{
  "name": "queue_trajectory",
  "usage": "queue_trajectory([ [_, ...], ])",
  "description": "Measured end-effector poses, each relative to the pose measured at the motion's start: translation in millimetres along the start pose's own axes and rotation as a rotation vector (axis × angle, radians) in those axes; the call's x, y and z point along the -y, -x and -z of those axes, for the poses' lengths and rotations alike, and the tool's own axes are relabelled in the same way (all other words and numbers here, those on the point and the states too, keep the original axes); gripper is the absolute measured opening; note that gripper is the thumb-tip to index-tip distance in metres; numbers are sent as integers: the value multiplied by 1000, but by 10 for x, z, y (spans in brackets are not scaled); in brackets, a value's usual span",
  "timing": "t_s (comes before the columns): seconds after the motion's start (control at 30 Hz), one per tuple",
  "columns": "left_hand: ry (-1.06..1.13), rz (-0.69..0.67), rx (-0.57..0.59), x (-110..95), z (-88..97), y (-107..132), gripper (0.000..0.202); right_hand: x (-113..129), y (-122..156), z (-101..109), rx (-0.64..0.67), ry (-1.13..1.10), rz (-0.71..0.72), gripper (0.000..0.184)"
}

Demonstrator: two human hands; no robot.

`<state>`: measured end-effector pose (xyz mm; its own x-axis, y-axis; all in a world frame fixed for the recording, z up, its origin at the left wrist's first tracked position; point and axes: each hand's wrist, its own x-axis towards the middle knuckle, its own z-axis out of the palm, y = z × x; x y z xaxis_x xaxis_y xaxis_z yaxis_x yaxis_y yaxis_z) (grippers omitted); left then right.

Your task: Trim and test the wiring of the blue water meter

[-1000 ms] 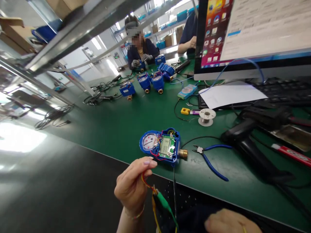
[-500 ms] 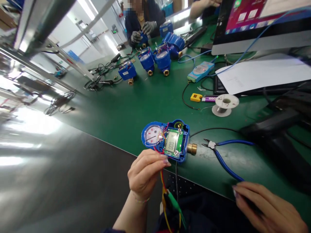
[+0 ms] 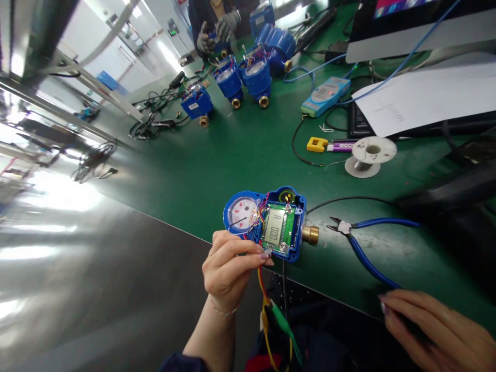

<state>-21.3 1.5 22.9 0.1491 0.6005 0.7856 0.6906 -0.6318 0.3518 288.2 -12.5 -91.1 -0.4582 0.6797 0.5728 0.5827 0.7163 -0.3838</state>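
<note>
Pinching wires (image 3: 262, 285), the left hand (image 3: 229, 264) has reached the near side of the meter (image 3: 274, 227) since a second ago; the right hand (image 3: 437, 325) (grip unclear) has come beside the pliers (image 3: 344, 227). Behind the meter, near the front edge, the surface (image 3: 186, 173) stretches open.

On the green tabletop (image 3: 174, 181) lies an open meter (image 3: 274, 225); pliers (image 3: 344, 227) at its three o'clock, wire spool (image 3: 364, 154) at two.
</note>
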Motion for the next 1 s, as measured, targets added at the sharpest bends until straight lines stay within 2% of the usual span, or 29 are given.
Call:
queue_trajectory([
  [0.5,-78,47,65,-41,52,-39,16,-8,-9,0,-3,-9,15,16],
  [0.67,0,159,29,-15,40,-37,17,-13,18,3,8,13,-2,22],
  [1.0,76,262,28,-23,17,-37,18,-40,40,-8,26,-24,-16,21],
])
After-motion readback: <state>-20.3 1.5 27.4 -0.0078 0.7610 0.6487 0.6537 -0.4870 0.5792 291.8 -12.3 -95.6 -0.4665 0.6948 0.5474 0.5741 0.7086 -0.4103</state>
